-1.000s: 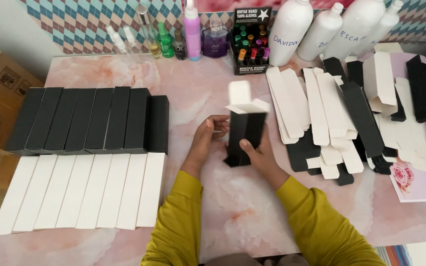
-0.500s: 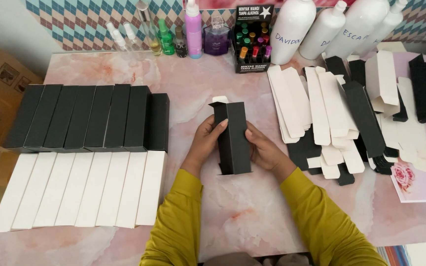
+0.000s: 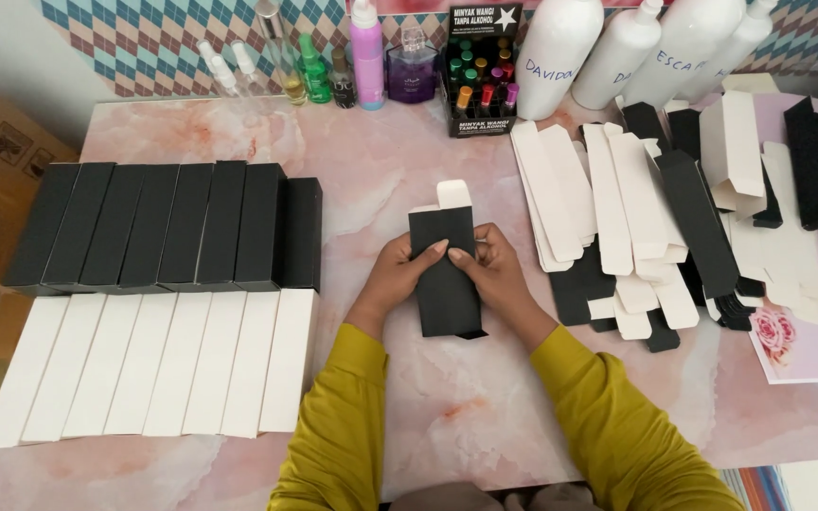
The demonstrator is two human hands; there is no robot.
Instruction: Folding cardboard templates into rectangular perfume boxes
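Observation:
I hold a tall black carton (image 3: 444, 293) flat over the pink marble table (image 3: 400, 161), its white end flap (image 3: 453, 194) pointing away from me. My left hand (image 3: 395, 279) grips its left side with the thumb across the front. My right hand (image 3: 494, 274) grips the right side, thumb meeting the left thumb at the carton's middle. Both arms wear mustard yellow sleeves.
A row of several finished black boxes (image 3: 172, 227) lies at the left, white sleeves (image 3: 158, 364) below them. Flat black and white carton blanks (image 3: 655, 208) pile at the right. Bottles (image 3: 366, 43), a black display of small vials (image 3: 480, 80) and big white bottles (image 3: 556, 52) line the back edge.
The carton was upright with open flaps, then tipped down flat. Both thumbs have moved in across its front, and a white end flap now sticks out at the far end.

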